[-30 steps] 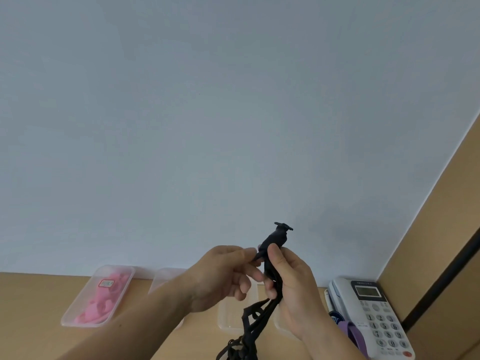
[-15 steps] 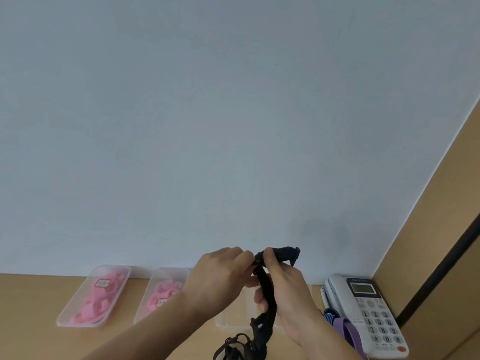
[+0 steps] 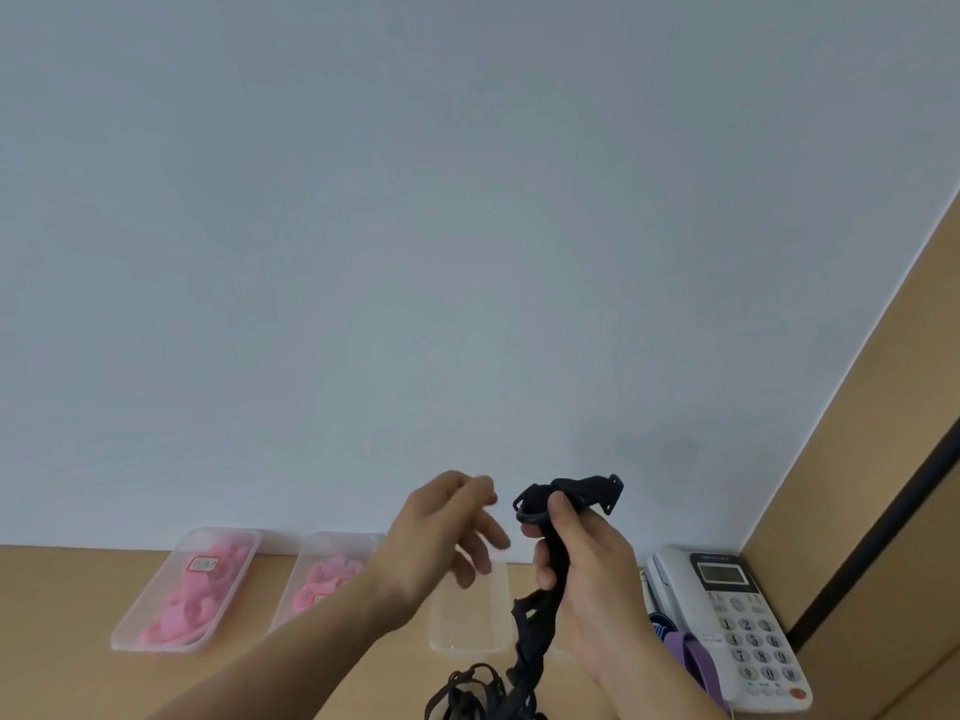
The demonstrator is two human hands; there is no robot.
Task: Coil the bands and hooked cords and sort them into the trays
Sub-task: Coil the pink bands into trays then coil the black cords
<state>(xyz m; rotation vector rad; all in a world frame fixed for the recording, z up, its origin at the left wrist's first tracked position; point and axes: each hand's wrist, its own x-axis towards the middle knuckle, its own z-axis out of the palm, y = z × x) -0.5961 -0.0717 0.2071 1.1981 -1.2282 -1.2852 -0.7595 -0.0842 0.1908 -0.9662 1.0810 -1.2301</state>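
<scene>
The right hand (image 3: 587, 574) is gripping the black hooked cord (image 3: 576, 493) just below its hook, with the tail hanging toward the near edge. The left hand (image 3: 441, 543) is hovering just left of it, fingers loosely spread and holding nothing. It should probably be catching the tail and winding even loops. The far-left tray (image 3: 156, 644) and the next tray (image 3: 311, 553) are holding pink bands (image 3: 192, 600), while the clear tray (image 3: 467, 641) is showing nothing inside
</scene>
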